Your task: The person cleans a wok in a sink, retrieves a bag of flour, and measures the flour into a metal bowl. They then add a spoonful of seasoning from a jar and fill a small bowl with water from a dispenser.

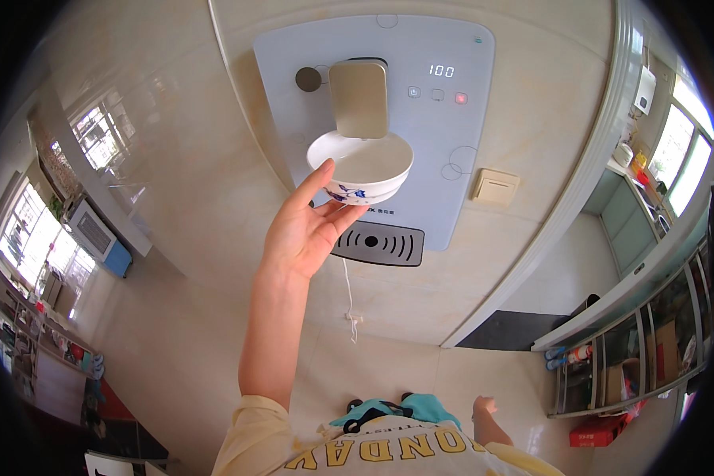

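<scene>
My left hand grips a white bowl with a blue flower pattern, thumb at its rim and fingers under its base. The bowl is directly below the beige spout housing of a wall-mounted water dispenser. Its inside looks white, and whether it holds any water is hard to tell. Beneath the bowl juts a grey drip tray with dark slots. Low at my side hangs my right hand, away from the dispenser; its fingers are too small to read.
Lit digits and touch buttons show on the dispenser panel. A wall switch is beside it. A white cord runs down below. To the right are a doorway frame and a glass-fronted cabinet. An air cooler stands left.
</scene>
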A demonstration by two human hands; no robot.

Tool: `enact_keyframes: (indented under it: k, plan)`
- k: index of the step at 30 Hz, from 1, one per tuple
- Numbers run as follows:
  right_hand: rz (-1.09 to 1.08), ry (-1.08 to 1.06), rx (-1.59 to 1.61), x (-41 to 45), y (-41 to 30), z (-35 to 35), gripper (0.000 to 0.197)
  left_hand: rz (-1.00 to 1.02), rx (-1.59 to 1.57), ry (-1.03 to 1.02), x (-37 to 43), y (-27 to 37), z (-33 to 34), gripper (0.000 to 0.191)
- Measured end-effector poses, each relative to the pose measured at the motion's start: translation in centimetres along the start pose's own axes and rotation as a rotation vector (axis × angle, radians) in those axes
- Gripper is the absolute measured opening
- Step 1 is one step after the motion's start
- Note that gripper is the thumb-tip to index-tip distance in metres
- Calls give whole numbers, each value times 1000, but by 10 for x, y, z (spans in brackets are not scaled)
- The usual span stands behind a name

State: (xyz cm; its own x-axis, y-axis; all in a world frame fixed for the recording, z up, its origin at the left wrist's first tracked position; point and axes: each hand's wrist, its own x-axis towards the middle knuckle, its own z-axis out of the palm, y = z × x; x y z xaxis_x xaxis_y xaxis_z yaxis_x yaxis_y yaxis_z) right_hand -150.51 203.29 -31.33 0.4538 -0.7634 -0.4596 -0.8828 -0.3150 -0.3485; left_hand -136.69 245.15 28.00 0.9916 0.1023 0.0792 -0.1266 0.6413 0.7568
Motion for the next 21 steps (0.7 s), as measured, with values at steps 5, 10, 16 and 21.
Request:
enact_keyframes:
  k: [5,10,16,21]
  plan:
    - [87,6,-126,30,31,-9,34,-24,-49,-63,12,-8,7,74]
    - [267,-167,74,-19,7,-35,32,4,-8,-36,6,-1,-3,75]
    - [317,-131,1,2,33,-38,31,-2,-6,-60,9,-7,5,74]
    - [294,-117,-33,19,43,-22,30,-3,-11,-58,11,-7,2,63]
